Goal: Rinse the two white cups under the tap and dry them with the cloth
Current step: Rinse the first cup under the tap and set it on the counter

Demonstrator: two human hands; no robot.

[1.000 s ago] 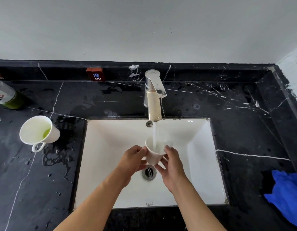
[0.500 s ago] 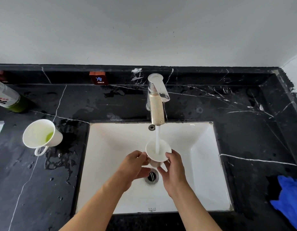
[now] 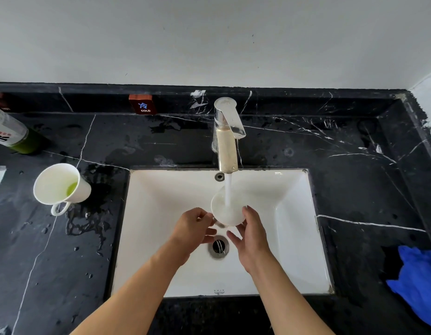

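A: How far along is this?
B: Both hands, left hand (image 3: 194,228) and right hand (image 3: 252,234), are holding one cup (image 3: 225,209) under the running tap (image 3: 226,141).
A: What is waiting?
B: The other cup (image 3: 61,183), holding green liquid, is sitting far left; the cloth (image 3: 419,284) is lying near right.

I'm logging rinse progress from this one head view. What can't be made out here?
- Held cup: how full it is; the water stream and glare wash out its inside.
- Its handle: hidden between the left hand and right hand.
- Bottle: cut off by the left edge, label too small to read.
- Blue cloth: cut off by the right edge.
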